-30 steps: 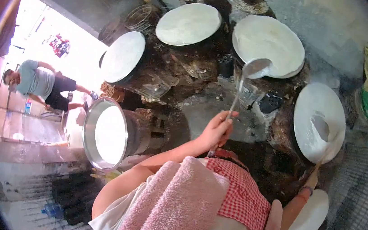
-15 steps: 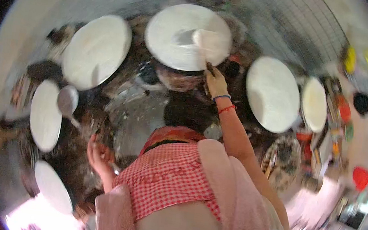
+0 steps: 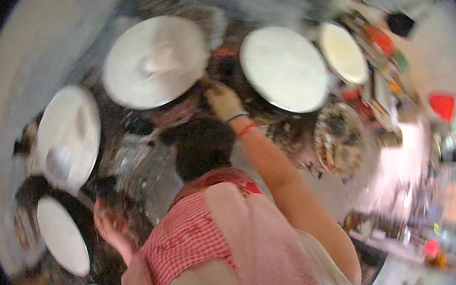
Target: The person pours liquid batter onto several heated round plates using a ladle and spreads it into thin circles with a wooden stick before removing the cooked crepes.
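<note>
Several round white-topped pans ring the work area. Over the large pan (image 3: 126, 69) at the upper left, my right hand (image 3: 222, 101) is closed at the rim, gripping the thin handle of a pale flat-headed tool (image 3: 169, 54). Motion smears the tool's head and hides its exact shape. At the lower left, my left hand (image 3: 114, 230) curls round the handle of a grey ladle (image 3: 59, 164), its bowl over another white pan (image 3: 73, 119). Blur softens the left fingers and part of the ladle handle.
More white pans stand right of centre (image 3: 284, 69), at the upper right (image 3: 344, 53) and at the lower left (image 3: 62, 236). A round dish with dark pieces (image 3: 341, 138) lies to the right. A red container (image 3: 443, 105) is farther right.
The view has turned right, so the pans have swung left and downward in it. The tool in my right hand has moved across the large pan. The ladle now overlaps another pan.
</note>
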The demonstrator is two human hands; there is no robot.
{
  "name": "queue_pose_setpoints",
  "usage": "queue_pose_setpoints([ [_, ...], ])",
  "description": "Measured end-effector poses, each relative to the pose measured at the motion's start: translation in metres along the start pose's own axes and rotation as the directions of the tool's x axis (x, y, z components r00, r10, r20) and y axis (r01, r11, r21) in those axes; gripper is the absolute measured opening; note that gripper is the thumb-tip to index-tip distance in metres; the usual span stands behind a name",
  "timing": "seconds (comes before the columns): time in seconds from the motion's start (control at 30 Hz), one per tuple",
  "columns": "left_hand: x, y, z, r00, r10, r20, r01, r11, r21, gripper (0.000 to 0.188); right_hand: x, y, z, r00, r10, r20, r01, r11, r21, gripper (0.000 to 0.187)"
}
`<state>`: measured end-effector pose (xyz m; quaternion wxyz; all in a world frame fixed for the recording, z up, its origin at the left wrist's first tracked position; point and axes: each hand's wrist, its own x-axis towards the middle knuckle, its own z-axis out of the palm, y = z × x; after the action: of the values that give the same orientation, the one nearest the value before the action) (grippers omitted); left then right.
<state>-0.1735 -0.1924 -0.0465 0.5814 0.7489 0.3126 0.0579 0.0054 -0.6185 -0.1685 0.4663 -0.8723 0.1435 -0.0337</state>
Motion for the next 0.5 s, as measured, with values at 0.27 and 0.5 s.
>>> queue_pose_setpoints([
  [0.27, 0.042, 0.052, 0.061, 0.925, 0.059, 0.375, 0.183, 0.797, -0.576, 0.04, 0.017, -0.05, 0.033, 0.914, -0.128, 0.386, 0.17, 0.982, -0.078, 0.049],
  [0.5, 0.057, 0.092, 0.116, 0.9, 0.002, 0.437, 0.198, 0.89, -0.411, 0.042, 0.086, -0.017, 0.001, 0.959, -0.009, 0.284, -0.016, 0.996, 0.086, 0.047],
])
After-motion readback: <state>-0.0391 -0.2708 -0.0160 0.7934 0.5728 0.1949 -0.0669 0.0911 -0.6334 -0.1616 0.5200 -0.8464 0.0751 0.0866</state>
